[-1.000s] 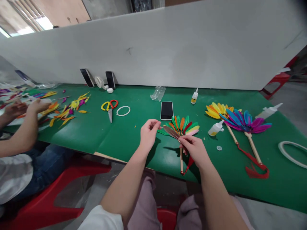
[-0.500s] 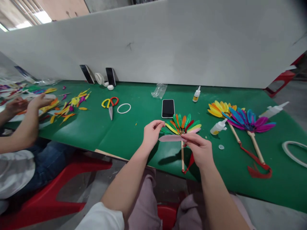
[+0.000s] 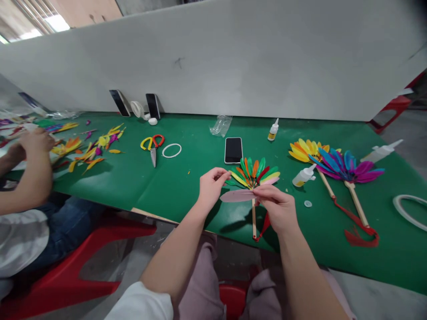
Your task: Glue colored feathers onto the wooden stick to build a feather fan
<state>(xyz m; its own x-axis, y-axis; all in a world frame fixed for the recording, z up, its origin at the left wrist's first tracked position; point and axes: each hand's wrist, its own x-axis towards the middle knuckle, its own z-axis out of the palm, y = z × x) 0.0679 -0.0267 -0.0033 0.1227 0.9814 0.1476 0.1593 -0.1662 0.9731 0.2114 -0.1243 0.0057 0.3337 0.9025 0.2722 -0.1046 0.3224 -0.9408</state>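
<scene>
A pale pink feather (image 3: 236, 196) lies sideways in the pinch of my right hand (image 3: 276, 204), its broad end pointing left. Just behind it is a feather fan (image 3: 255, 171) with green, orange, yellow, red and pink feathers spread above a wooden handle (image 3: 254, 220). The feather's quill end is close to the point where the fan's feathers meet. My left hand (image 3: 212, 186) has thumb and forefinger pressed together at the fan's left edge; what they pinch I cannot make out. A red tassel (image 3: 266, 224) hangs by the handle.
Behind the fan lies a phone (image 3: 233, 150). To the right are a glue bottle (image 3: 303, 176), a small cap (image 3: 307, 204), a yellow fan (image 3: 308, 151) and a blue-purple fan (image 3: 350, 166). Scissors (image 3: 153, 149) and a white ring (image 3: 171, 150) lie left; a co-worker's hands (image 3: 35, 142) handle feathers beyond.
The pink feather has turned slightly, showing more of its broad face and dipping a little. My hands stay almost in place. The co-worker's hands have moved left and up.
</scene>
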